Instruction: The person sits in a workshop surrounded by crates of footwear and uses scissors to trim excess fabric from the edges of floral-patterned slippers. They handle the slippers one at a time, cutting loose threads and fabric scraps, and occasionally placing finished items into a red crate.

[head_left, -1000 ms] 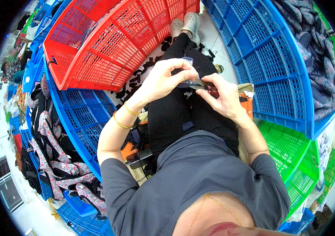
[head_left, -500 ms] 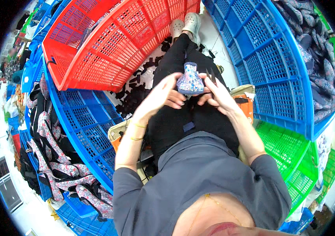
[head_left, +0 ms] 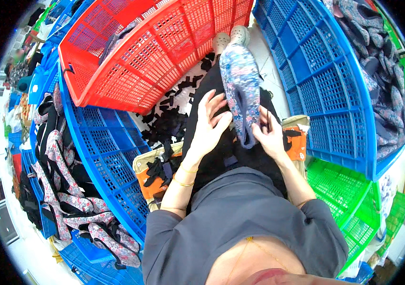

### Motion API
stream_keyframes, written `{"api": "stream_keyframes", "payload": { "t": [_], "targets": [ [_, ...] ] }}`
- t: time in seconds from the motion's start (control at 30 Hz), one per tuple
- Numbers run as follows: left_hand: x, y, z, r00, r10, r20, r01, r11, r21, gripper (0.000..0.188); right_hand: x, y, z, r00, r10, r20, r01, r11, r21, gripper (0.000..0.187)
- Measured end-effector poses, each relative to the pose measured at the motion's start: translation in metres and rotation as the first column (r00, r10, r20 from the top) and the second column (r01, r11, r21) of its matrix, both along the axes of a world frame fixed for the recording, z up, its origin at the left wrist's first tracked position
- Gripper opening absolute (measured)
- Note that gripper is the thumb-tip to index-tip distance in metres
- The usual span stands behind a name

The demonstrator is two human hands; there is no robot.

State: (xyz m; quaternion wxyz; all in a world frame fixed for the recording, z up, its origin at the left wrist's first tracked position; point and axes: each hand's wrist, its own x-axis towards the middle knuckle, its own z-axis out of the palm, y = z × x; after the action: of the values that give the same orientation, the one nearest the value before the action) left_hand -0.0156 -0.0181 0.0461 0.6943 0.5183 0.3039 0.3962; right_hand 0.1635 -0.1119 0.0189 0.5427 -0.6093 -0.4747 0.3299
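Both forearms reach forward over the lap, where the left hand (head_left: pixel 209 124) lies with fingers spread against the near edge of a long floral-printed blue fabric piece (head_left: pixel 240 90) and the right hand (head_left: pixel 269 135) pinches its lower end, with the red plastic lattice crate (head_left: pixel 140 52) beyond them.

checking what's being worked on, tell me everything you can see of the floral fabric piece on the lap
The floral fabric piece is a long, soft-looking strip printed in blue, pink and white. It lies stretched lengthwise along the person's dark-trousered legs, reaching toward the pale shoes. Its near end forms a narrow loop or strap. The left hand rests flat against its left edge; the right hand pinches the loop end. It looks limp, not folded.
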Motion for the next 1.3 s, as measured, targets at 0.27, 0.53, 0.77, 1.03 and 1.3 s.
{"api": "stream_keyframes", "payload": {
  "t": [0.27, 0.53, 0.77, 1.03, 1.3],
  "targets": [
    [0.012, 0.013, -0.028, 0.959, 0.166, 0.229, -0.043, 0.885, -0.463, 0.032, -0.021, -0.005, 0.021, 0.884, 0.128, 0.45, -0.192, 0.977, 0.099, 0.037],
    [0.005, 0.005, -0.042, 0.955, -0.026, 0.294, 0.172, 0.86, -0.481, 0.028, 0.024, 0.033, 0.021, 0.974, 0.04, 0.224, -0.052, 0.997, 0.049, 0.035],
    [0.005, -0.002, -0.051, 0.918, -0.081, 0.389, 0.294, 0.797, -0.527, 0.033, 0.003, 0.039, 0.033, 0.984, 0.088, -0.154, -0.091, 0.996, -0.01, 0.032],
    [0.009, -0.007, -0.039, 0.866, -0.159, 0.474, 0.429, 0.725, -0.539, 0.036, -0.002, 0.042, 0.034, 0.962, 0.046, -0.27, -0.018, 0.994, 0.105, 0.014],
    [0.009, 0.069, 0.017, 0.984, -0.146, -0.098, 0.099, 0.919, -0.381, 0.039, 0.028, 0.04, 0.038, 0.937, 0.014, -0.35, 0.029, 0.993, 0.118, 0.038]
  ]
}}
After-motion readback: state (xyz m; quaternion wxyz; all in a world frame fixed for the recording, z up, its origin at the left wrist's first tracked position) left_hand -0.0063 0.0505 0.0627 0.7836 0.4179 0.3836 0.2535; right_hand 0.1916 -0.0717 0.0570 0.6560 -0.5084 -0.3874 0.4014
